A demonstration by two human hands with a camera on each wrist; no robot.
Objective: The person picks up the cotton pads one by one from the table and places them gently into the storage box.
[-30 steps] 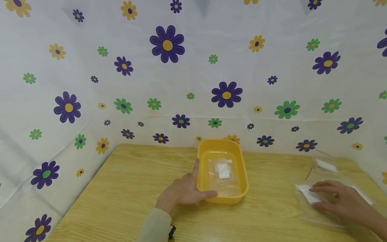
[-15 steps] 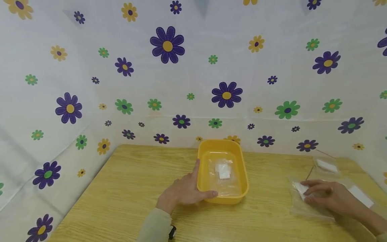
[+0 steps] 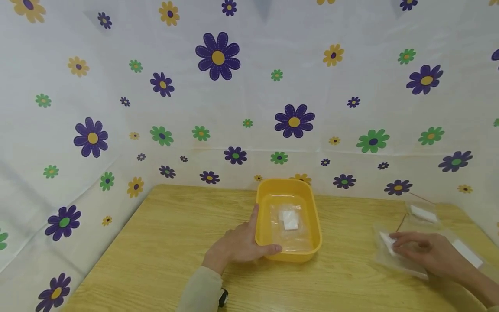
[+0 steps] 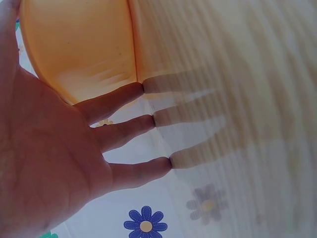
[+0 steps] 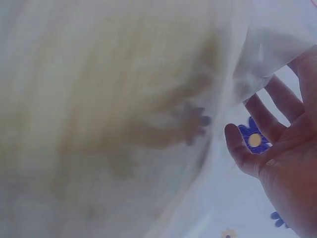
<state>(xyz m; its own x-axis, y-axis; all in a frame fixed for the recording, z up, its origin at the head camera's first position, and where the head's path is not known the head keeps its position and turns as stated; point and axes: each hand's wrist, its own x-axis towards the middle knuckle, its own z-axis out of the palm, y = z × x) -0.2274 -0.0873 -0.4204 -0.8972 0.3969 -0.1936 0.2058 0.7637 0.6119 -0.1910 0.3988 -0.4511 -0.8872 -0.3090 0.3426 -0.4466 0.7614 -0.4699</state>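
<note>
My left hand [image 3: 238, 248] rests against the left side of a yellow plastic tub [image 3: 291, 256], its thumb over the front rim. In the left wrist view, three spread, straight fingers [image 4: 131, 173] touch the tabletop beside it. Flat inside the tub lies a clear bag [image 3: 284, 243] with a folded white piece [image 3: 290, 220] in it. Over the right of the table, my right hand [image 3: 434, 255] pinches a clear plastic bag [image 3: 405, 266] with a flat white piece inside, partly hidden by the fingers. The bag's film [image 5: 148, 124] fills much of the right wrist view.
Beyond and beside the right hand, clear bags hold more white pieces, one a white rectangle [image 3: 468, 253], another a white strip [image 3: 424, 214] near the back edge. A flower-printed sheet [image 3: 249, 86] stands behind the wood-grain table [image 3: 187, 216] and along its left side.
The right hand has shifted slightly left with its pinched bag, whose front edge now looks lifted. More of the white rectangle behind shows. Left hand and tub have stayed put.
</note>
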